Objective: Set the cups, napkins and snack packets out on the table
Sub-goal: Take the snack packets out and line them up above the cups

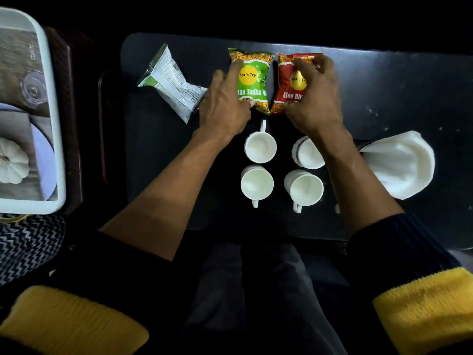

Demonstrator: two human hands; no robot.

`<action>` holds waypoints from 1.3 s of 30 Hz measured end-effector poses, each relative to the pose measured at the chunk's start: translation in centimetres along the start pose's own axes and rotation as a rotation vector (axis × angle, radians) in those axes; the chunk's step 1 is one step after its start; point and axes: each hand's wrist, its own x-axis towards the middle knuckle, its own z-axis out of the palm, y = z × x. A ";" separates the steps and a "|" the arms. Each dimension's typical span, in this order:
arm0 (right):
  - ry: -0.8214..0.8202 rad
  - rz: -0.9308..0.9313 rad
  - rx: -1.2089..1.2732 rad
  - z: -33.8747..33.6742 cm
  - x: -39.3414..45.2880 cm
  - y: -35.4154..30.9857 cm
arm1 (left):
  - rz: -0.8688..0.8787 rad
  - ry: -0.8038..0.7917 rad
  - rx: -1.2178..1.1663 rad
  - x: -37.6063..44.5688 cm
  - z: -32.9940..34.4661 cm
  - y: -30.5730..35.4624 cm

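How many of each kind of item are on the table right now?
Cups: 4
Snack packets: 3, green, red, white
Napkins: 1 white pile; sheets uncountable
Total: 8

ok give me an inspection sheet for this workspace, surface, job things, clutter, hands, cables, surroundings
surface: dark table, pale specks on its right part
job's things: green packet and red packet side by side at the far edge; a white-backed packet lies tilted to their left; four white cups in a two-by-two block, all empty; white napkins fanned out on the right
clutter: nothing seen
hands: left hand grips the green packet, right hand grips the red packet
cables: nothing seen
surroundings: white-rimmed tray at left, zigzag fabric below it
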 end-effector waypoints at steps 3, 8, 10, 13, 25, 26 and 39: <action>0.014 0.007 -0.002 0.0 -0.2 -0.2 | -0.003 -0.005 -0.010 0.1 -0.1 -0.1; 0.091 0.015 -0.047 0.1 -0.3 -0.8 | 0.004 0.020 -0.023 -0.1 -0.6 -0.7; 0.109 0.008 -0.052 0.2 -0.3 -1.1 | 0.003 0.038 -0.038 -0.3 -1.1 -1.1; 0.121 -0.007 -0.068 0.4 -0.2 -1.8 | -0.039 0.172 -0.107 -1.0 -2.2 -1.7; 0.168 -0.067 -0.014 1.4 -0.7 -4.1 | -0.806 0.392 -0.749 -0.4 -2.3 -7.5; 0.164 -0.072 -0.023 1.6 -0.6 -4.1 | -0.784 0.375 -0.730 -0.2 -2.2 -7.7; 0.263 -0.108 0.190 1.6 -1.2 -5.2 | -0.418 0.673 -0.755 -1.1 -4.2 -6.0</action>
